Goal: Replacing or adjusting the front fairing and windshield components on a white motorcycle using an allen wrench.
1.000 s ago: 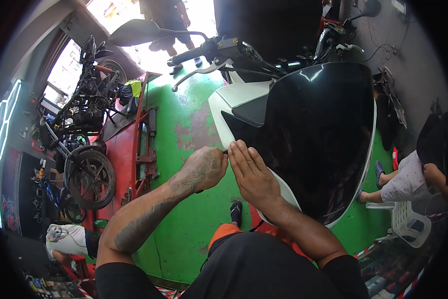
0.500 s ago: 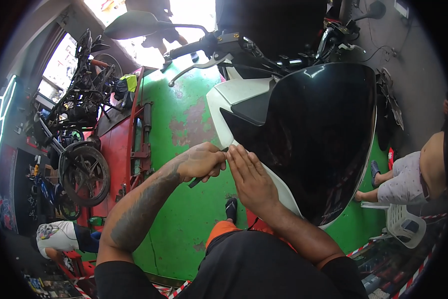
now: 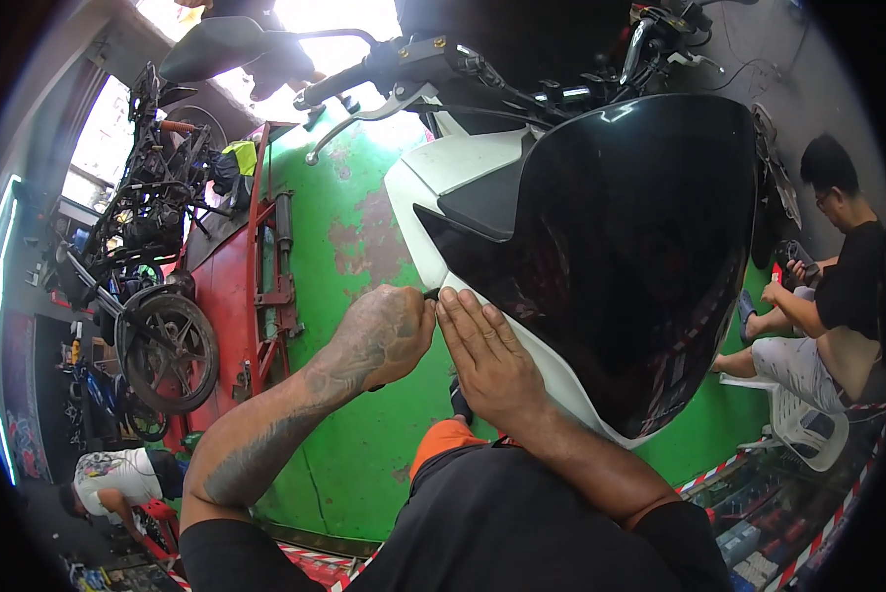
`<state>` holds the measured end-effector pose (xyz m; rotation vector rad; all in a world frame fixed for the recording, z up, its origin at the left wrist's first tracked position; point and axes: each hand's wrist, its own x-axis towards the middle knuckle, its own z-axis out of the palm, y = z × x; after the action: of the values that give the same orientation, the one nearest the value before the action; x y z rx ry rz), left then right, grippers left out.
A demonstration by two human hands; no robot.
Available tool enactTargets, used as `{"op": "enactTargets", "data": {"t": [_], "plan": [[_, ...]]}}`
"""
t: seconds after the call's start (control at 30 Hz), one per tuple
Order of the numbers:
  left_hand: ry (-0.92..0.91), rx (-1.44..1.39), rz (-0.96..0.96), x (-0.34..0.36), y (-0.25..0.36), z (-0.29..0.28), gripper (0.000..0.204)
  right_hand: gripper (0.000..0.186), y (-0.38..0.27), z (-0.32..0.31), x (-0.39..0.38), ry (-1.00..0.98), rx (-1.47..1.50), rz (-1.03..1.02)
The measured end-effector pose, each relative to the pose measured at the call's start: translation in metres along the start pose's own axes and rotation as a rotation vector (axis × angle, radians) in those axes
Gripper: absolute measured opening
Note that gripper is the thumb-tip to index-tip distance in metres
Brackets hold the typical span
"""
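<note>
My left hand [image 3: 389, 333] is closed in a fist around a slim dark tool [image 3: 431, 293]. Only a short black end of it shows, at the edge of the white motorcycle fairing [image 3: 418, 232]; its kind cannot be made out. Beside that end, my right hand [image 3: 489, 357] lies with its fingers stretched out together, the tips resting on the fairing's edge. A large dark tinted panel [image 3: 640, 237] fills the front of the motorcycle, to the right of both hands. The handlebar [image 3: 374, 71] with its lever rises beyond them.
A red lift platform [image 3: 228, 340] stands on the left, bearing a stripped motorcycle [image 3: 162, 187]. At the right, a person [image 3: 843, 276] sits on a white plastic chair [image 3: 808, 429] holding a phone-like dark device. Another person [image 3: 117, 483] bends at the lower left.
My left fist has turned over, hiding most of the tool that stuck out below it. The right hand stays at the fairing's edge. The view has shifted, showing more of the seated person.
</note>
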<state>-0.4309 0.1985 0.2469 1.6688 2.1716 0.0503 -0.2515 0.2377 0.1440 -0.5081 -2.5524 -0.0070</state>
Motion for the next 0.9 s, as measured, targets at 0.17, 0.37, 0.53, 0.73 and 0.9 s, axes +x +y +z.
{"op": "enactTargets", "data": {"t": [0.17,0.37,0.53,0.73,0.9], "plan": [[0.009,0.087,-0.010,-0.002,0.004,0.004,0.035,0.056,0.000,0.000,-0.001,-0.007,0.009,0.006],[0.051,0.164,-0.044,-0.008,0.010,0.006,0.032,0.056,-0.001,0.000,-0.001,-0.011,-0.002,0.000],[0.059,0.203,-0.090,-0.011,0.016,0.007,0.035,0.057,-0.004,0.001,-0.003,0.007,0.004,0.016],[0.059,0.041,0.057,0.007,-0.011,0.001,0.043,0.058,-0.006,0.004,-0.004,0.020,0.098,0.058],[-0.069,-0.129,-0.114,0.001,0.000,-0.002,0.046,0.059,-0.009,0.006,-0.009,0.034,0.131,0.074]]}}
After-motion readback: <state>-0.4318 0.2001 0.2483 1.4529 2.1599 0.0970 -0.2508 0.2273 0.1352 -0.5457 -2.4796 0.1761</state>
